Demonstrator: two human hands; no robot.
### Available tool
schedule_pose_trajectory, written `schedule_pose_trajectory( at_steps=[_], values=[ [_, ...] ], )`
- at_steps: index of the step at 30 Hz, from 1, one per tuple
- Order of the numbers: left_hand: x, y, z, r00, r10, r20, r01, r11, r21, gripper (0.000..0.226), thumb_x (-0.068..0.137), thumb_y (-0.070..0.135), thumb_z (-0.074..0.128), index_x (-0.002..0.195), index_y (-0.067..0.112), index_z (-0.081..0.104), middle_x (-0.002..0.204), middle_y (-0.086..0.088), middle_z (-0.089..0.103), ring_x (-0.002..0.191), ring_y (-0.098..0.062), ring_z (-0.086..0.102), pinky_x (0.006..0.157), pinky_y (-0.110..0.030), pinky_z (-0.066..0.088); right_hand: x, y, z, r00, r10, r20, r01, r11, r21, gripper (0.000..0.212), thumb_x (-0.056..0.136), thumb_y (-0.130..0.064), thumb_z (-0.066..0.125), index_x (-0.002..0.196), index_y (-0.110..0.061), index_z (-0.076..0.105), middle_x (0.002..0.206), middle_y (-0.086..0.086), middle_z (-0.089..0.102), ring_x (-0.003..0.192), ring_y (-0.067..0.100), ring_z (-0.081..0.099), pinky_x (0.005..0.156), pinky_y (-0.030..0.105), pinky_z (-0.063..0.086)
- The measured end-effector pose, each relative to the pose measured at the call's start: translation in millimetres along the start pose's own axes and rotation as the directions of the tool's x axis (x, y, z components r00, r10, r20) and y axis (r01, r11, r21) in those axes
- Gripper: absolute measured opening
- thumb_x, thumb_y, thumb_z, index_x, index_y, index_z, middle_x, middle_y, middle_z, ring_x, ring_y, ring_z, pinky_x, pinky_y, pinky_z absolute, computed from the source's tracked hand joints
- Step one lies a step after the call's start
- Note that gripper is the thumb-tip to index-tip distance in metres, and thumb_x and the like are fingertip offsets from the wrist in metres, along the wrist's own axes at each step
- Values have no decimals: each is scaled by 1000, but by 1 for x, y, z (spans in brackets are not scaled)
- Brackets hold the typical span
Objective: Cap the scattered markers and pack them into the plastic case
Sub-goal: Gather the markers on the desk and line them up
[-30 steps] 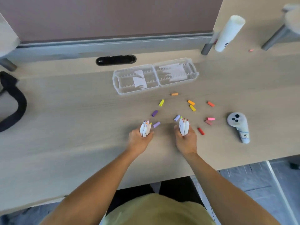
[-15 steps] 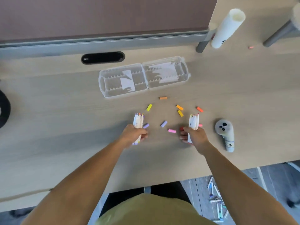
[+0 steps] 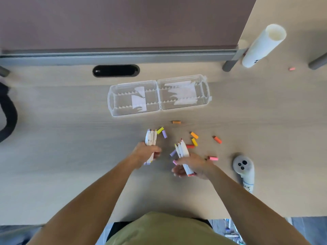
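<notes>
In the right hand [image 3: 192, 165], half-covered markers [image 3: 181, 149]

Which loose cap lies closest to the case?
The orange cap lying alone just below the case; the other orange ones sit lower, nearer the right hand.

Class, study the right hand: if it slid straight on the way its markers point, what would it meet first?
Likely the orange cap nearest the case. The right hand tilts its markers slightly left of straight ahead, and that line looks free until the cap, though depth is unclear.
</notes>
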State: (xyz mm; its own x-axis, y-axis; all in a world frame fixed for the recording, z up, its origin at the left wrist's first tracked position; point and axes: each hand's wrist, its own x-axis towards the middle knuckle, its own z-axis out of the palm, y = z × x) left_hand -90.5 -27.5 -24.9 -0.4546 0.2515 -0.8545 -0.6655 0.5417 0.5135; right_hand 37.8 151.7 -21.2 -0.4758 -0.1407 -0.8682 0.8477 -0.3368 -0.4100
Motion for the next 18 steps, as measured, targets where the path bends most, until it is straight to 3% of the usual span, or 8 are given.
schedule_pose_trajectory(
  at_steps=[3, 8, 10, 12, 15, 18],
  values=[
    [-1, -8, -8, 999, -33, -23, 32, 999, -24, 21, 80, 2, 74, 98, -3, 65, 88, -21, 71, 76, -29, 68, 84, -48, 56, 14, -6, 12, 998, 52, 18, -53, 997, 58, 17, 92, -11, 62, 109, -10, 57, 95, 21, 72, 84, 33, 70, 78, 37, 57],
    [-5, -6, -14, 999, -34, -10, 34, 999, -20, 29, 74, 8, 77, 98, -2, 62, 100, -27, 71, 83, -32, 68, 89, -53, 53, 32, -41, 18, 962, -192, -193, 218, 968, 126, 14, 89, -16, 68, 97, -4, 69, 93, 9, 75, 88, 22, 70, 86, 34, 54],
    [-5, -5, -12, 1000, -16, -4, 16, 1000, -13, 31, 76, 9, 77, 99, -2, 61, 99, -27, 71, 81, -31, 67, 89, -52, 53, 27, -53, 16, 942, -249, -226, 281, 952, 122, 13, 86, -12, 66, 96, -3, 67, 92, 12, 72, 87, 23, 67, 85, 33, 54],
    [-6, -3, -9, 1000, -19, 19, 19, 999, 27, 49, 63, 21, 81, 101, -2, 62, 93, -23, 73, 78, -29, 67, 87, -52, 54, 15, -55, 9, 940, -264, -216, 296, 946, 133, 7, 90, -3, 56, 94, -1, 62, 93, 20, 70, 83, 30, 67, 87, 40, 54],
    [-7, -1, 4, 993, -34, 112, 28, 998, 56, 68, 43, 31, 80, 100, -4, 68, 90, -19, 74, 74, -26, 66, 85, -48, 53, -9, -33, -11, 968, -195, -154, 216, 968, 130, 4, 88, 1, 53, 92, -1, 54, 86, 23, 71, 74, 34, 70, 80, 41, 57],
    [-8, 2, 23, 977, -55, 206, 40, 996, 76, 45, 52, 26, 78, 90, 2, 72, 103, -20, 73, 80, -26, 67, 90, -48, 53, -28, 2, -38, 980, -35, -194, 68, 984, 167, 5, 91, 4, 46, 92, 1, 50, 87, 28, 71, 79, 39, 69, 87, 47, 54]
  ],
)
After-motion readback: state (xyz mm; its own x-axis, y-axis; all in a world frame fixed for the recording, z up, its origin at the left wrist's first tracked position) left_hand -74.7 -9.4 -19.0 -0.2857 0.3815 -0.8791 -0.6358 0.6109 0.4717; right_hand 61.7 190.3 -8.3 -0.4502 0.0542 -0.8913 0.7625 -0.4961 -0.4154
